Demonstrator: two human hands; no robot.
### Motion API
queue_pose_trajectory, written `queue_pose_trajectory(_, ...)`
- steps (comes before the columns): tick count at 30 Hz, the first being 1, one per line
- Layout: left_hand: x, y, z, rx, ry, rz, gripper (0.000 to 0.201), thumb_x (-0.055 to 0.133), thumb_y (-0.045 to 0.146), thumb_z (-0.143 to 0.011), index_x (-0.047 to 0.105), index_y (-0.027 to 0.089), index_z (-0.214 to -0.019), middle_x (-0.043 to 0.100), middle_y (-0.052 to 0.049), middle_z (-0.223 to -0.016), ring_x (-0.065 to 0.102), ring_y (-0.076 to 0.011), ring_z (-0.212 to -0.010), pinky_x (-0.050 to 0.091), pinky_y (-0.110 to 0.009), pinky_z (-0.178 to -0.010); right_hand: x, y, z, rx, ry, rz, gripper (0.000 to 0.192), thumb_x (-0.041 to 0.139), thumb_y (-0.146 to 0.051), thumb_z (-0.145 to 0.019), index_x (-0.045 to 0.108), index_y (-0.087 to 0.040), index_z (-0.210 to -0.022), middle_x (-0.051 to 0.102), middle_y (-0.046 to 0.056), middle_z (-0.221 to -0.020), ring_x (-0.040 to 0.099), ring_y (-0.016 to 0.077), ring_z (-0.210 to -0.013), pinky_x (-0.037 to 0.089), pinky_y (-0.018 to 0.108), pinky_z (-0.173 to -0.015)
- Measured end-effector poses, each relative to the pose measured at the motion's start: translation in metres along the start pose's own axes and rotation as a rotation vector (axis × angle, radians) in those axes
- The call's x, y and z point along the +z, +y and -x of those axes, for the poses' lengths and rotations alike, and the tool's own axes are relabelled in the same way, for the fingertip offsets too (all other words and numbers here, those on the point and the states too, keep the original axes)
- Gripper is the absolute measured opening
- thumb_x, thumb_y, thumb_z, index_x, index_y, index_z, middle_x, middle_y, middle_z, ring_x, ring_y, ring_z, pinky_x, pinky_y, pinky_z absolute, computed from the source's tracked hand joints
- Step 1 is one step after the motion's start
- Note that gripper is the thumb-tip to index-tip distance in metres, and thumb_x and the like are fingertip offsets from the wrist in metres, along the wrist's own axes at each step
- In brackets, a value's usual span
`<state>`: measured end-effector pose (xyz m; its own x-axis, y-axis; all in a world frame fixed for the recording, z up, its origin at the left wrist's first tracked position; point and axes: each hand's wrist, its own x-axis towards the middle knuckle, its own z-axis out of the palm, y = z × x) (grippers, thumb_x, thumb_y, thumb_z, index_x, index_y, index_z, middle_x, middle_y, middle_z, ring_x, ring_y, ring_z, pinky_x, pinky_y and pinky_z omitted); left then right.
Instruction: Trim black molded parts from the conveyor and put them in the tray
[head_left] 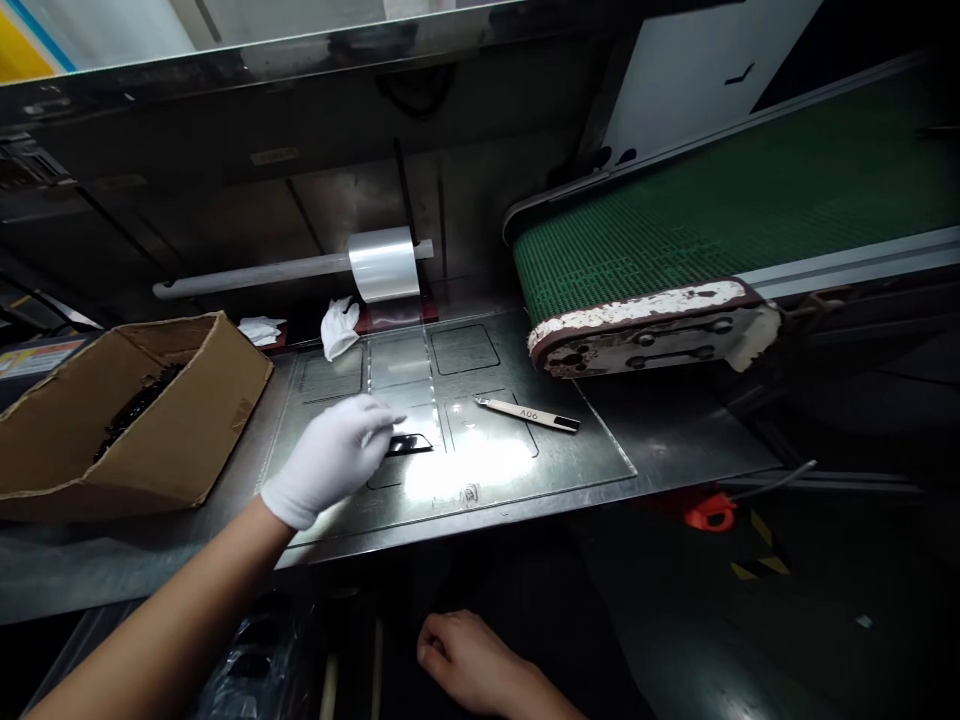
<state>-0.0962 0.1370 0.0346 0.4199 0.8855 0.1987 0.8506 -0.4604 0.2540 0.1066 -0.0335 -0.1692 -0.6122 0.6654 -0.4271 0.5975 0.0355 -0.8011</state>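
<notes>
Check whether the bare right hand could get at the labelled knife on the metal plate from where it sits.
Probably yes. The right hand rests low, below the bench edge, curled and holding nothing. The knife lies in the open on the metal plate, nothing covering it.

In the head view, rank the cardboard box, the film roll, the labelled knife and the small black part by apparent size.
1. cardboard box
2. film roll
3. labelled knife
4. small black part, partly hidden by the left hand.

The box sits nearer the camera, which exaggerates its lead.
</notes>
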Motion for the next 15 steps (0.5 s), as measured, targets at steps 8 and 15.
queue_pose_trajectory(8, 0.021, 0.024, -0.005, 0.139, -0.139, -0.208, 0.026, 0.048, 0.014, -0.100, 0.071, 0.022, -0.108, 0.070, -0.008, -0.093, 0.062, -0.0256, -0.080, 0.046, -0.038, -0.070, 0.003, 0.005, 0.000, 0.006, 0.010, 0.002, 0.028, 0.055, -0.032, -0.096, 0.079, -0.024, -0.108, 0.082, 0.006, -0.101, 0.076, 0.0244, -0.094, 0.050, 0.027, -0.076)
queue_pose_trajectory(15, 0.023, 0.034, 0.009, 0.149, -0.128, -0.288, 0.026, 0.043, 0.013, -0.103, 0.068, 0.020, -0.108, 0.067, -0.007, -0.091, 0.059, -0.0269, -0.080, 0.042, -0.040, -0.069, 0.007, 0.008, -0.001, 0.002, 0.017, 0.003, 0.028, 0.056, -0.030, -0.094, 0.080, -0.025, -0.108, 0.082, 0.005, -0.101, 0.076, 0.0232, -0.091, 0.050, 0.026, -0.074)
